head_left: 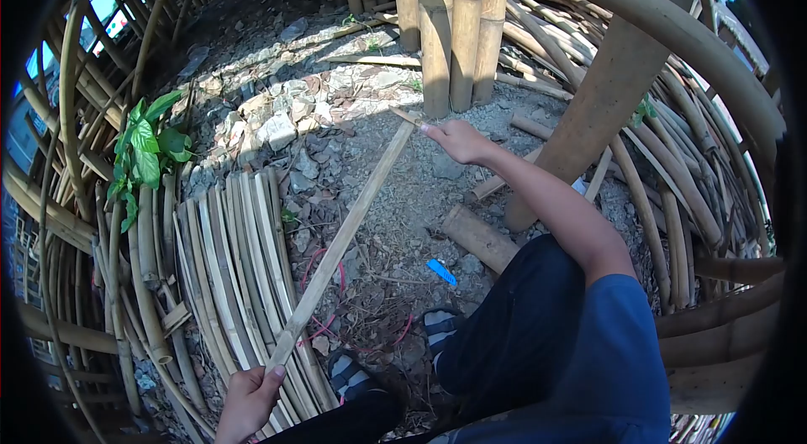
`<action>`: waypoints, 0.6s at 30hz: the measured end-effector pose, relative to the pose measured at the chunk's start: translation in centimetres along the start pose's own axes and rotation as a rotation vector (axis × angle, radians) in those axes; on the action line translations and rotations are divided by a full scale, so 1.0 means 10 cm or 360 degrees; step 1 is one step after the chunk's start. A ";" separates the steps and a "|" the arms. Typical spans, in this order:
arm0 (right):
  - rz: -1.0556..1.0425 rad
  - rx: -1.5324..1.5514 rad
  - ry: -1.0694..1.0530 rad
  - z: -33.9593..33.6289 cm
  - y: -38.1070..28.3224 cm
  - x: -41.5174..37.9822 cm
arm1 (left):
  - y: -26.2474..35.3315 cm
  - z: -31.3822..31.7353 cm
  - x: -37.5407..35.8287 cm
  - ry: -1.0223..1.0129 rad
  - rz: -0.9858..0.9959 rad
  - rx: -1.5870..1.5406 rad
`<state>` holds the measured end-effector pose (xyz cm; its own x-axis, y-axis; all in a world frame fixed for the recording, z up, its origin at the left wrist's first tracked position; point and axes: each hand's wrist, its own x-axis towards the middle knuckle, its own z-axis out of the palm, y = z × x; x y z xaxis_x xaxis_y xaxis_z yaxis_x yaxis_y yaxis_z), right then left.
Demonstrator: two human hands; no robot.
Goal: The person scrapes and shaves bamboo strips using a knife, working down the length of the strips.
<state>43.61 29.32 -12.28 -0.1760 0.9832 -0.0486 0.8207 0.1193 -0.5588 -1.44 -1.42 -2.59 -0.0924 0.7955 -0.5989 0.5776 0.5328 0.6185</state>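
Observation:
A long split bamboo strip [343,244] runs diagonally up from lower left to the middle of the view. Its lower end is in my left hand [248,404], which is closed with the thumb along the strip. At the upper end is my right hand [458,141], also closed, with a short pointed blade [405,115] sticking out past its fingertips across the strip's tip. The handle, if there is one, is hidden in the fingers. Beneath the strip, to the left, lies a row of similar bamboo strips [220,251] side by side on the ground.
Upright bamboo poles [437,32] stand ahead, and a thick slanted post [601,91] rises close to my right arm. A cut bamboo piece [479,236], a blue object [441,272] and pink cord [340,276] lie near my feet. Bamboo stacks [672,158] line the right; a leafy plant [145,141] grows left.

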 end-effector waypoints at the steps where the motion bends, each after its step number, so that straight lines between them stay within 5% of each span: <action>1: 0.0024 -0.0006 0.0030 -0.01 0.03 0.01 | -0.01 0.01 0.00 0.0001 -0.0001 -0.0006; 9: 0.0178 -0.0163 -0.0046 -0.08 0.15 0.02 | -0.05 0.06 0.07 -0.0024 0.0007 0.0018; 11: 0.0527 -0.0039 0.0344 -0.11 0.57 0.10 | -0.06 0.03 -0.07 -0.0067 0.0007 0.0004; 13: 0.0707 0.0029 0.0395 -0.16 0.95 0.03 | -0.06 -0.06 -0.11 -0.0087 0.0007 -0.0022; 18: 0.0766 0.0142 0.0572 0.03 0.78 -0.12 | -0.11 -0.07 0.03 -0.0064 -0.0001 0.0051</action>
<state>50.08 28.98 -16.86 0.4110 0.9108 -0.0390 0.7110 -0.3470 -0.6116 -2.71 -1.57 -3.07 -0.0602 0.7827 -0.6195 0.6031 0.5231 0.6022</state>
